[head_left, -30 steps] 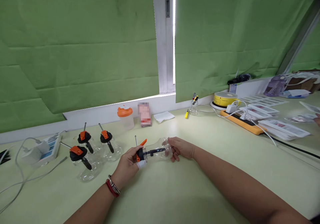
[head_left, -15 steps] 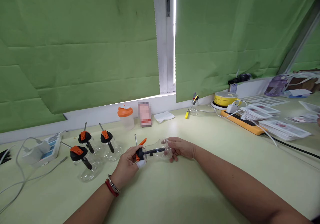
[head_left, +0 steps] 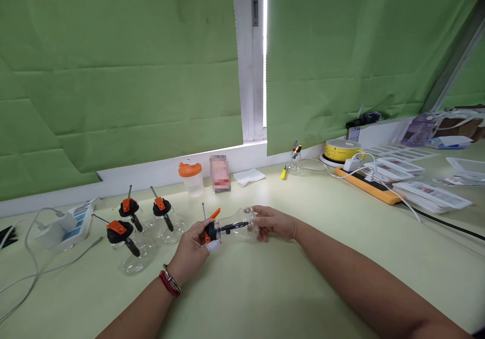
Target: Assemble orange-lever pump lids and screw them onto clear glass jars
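A clear bottle (head_left: 242, 231) lies sideways between my hands, just above or on the table; I cannot tell which. Its black cap carries an orange lever (head_left: 214, 213) and a thin metal spout, and a dark tube runs inside. My left hand (head_left: 194, 245) is closed around the cap, with a white wrap on the thumb. Around the bottle's base, at the right end, my right hand (head_left: 273, 223) has its fingers curled. To the left stand three similar bottles: a front one (head_left: 138, 263), a back one (head_left: 129, 207) and a right one (head_left: 175, 230).
Behind the hands are an orange-lidded cup (head_left: 191, 180), a pink box (head_left: 220, 175) and a white tissue (head_left: 249, 176). A jar with screwdrivers (head_left: 294, 162), a yellow tin (head_left: 343, 151), an orange power strip (head_left: 371, 186) and stacked cards (head_left: 432, 196) sit right. Left, cables meet a white strip (head_left: 71, 230).
The cap end of the bottle has shifted slightly left, and its lever has tilted a little. Both hands keep their hold. A clear tray at the far right has moved.
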Available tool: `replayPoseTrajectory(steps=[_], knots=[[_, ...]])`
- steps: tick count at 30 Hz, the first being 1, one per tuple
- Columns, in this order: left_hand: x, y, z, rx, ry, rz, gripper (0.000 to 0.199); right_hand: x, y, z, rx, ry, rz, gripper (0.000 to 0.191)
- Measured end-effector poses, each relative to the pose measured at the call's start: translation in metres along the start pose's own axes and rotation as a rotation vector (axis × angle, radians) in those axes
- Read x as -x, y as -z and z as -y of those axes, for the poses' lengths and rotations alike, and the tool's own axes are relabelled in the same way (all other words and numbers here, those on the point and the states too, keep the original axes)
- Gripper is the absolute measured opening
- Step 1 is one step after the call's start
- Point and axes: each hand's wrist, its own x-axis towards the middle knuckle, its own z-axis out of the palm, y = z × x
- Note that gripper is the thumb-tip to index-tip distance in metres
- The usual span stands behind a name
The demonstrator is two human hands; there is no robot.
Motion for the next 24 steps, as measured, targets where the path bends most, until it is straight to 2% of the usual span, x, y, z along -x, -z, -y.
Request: replayPoseTrajectory(steps=[2,7,10,14,18,21,24], knots=[[0.0007,-0.0006,-0.0008,-0.005,-0.01,0.001,0.044,-0.0028,0.001,-0.0033,0.03,-0.013,-0.013,0.052],[0.0007,-0.0019,-0.0017,0.019,0.011,-0.002,0.045,-0.008,-0.0003,-0.0067,0.074,-0.023,-0.058,0.062],[-0.0004,-0.0016,-0.0021,0.046,0.03,-0.006,0.045,-0.0047,-0.0018,-0.0024,0.012,0.031,-0.059,0.053],[-0.0012,-0.0006,-0.0018,0.05,0.023,-0.029,0.044,0.0,-0.0008,0.0014,0.001,0.064,-0.036,0.071],[0.0001,-0.0012,-0.0014,0.028,0.0,-0.018,0.044,-0.0038,0.0011,-0.0036,0.031,0.017,-0.042,0.051],[0.0008,-0.0019,-0.0019,0.011,-0.003,-0.012,0.046,-0.0077,0.0011,-0.0074,0.058,-0.023,-0.068,0.057],[0.0,-0.0015,-0.0021,0.026,0.007,-0.008,0.046,-0.0063,-0.0002,-0.0054,0.03,0.014,-0.073,0.055]])
